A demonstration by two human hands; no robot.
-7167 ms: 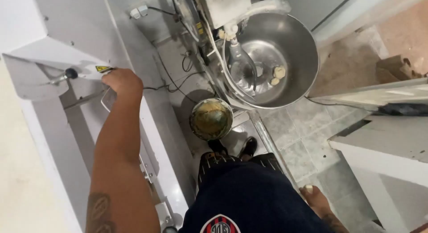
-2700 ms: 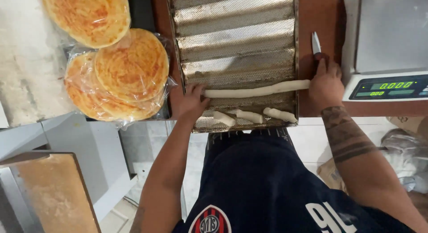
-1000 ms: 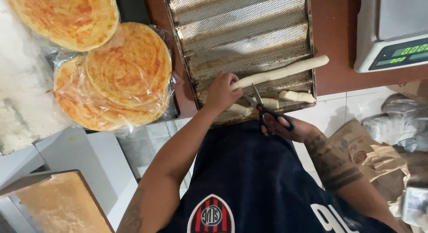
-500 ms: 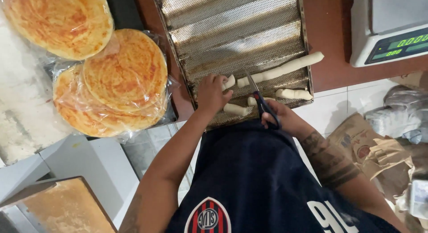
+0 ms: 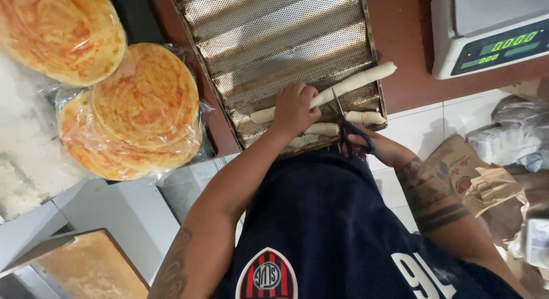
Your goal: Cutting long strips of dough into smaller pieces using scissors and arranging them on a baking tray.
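The left hand point(image 5: 294, 107) has slid onto the long dough stick point(image 5: 354, 81) (fingers clamped) near the perforated tray point(image 5: 274, 41)'s front edge; the right hand point(image 5: 380, 147) still grips scissors point(image 5: 346, 124).

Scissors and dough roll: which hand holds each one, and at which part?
The right hand holds the scissors by their dark handle loops. The left hand presses on the long dough roll near its middle.

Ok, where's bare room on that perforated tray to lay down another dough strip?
The perforated tray is bare across its far channels, beyond the long dough strip. The near edge is crowded: the left hand, the scissors in the right hand, and the short dough pieces.
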